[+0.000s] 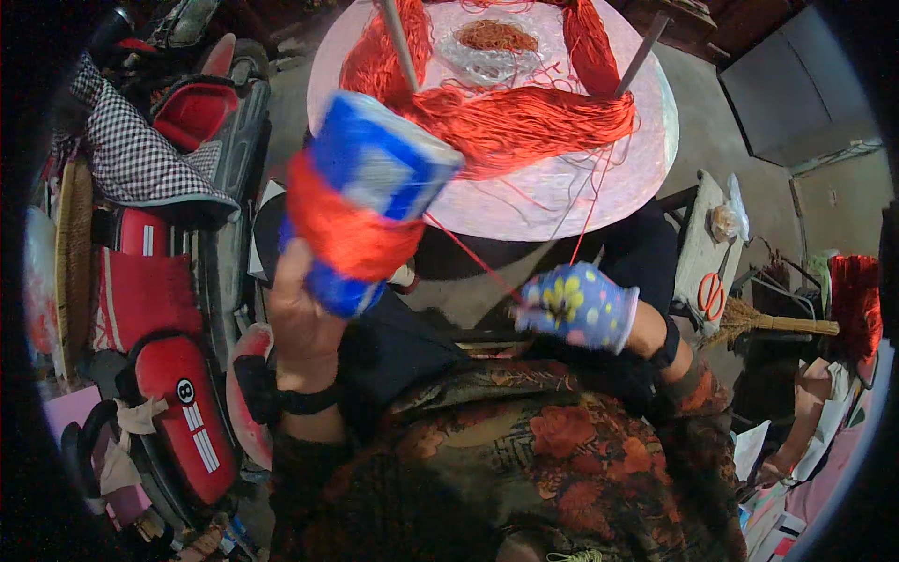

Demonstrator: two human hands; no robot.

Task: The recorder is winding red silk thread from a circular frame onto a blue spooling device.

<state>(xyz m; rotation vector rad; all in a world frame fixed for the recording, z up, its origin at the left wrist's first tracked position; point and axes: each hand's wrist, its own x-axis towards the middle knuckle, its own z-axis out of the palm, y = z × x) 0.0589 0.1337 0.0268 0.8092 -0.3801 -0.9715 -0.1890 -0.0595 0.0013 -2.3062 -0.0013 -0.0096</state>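
My bare left hand [304, 328] grips a blue and white box-shaped pack [375, 140] from below, raised in front of the table's left side. Red yarn [361, 229] is wound in a thick band around the pack's middle. A red strand runs from the pack to my right hand [581, 304], which wears a blue dotted glove with a yellow flower. Its fingers are closed on the strand. From that hand the strand goes up to a large red skein [524, 126], stretched around upright rods [641, 56] on a round pink table [609, 201].
On the table, a clear plastic bag [496, 47] holds reddish-brown strands. At right, a narrow bench [698, 248] carries orange-handled scissors [712, 295] and a small bag, with a straw broom [777, 323] beside it. A vehicle with red cushions [183, 417] and a checked cloth [140, 145] line the left.
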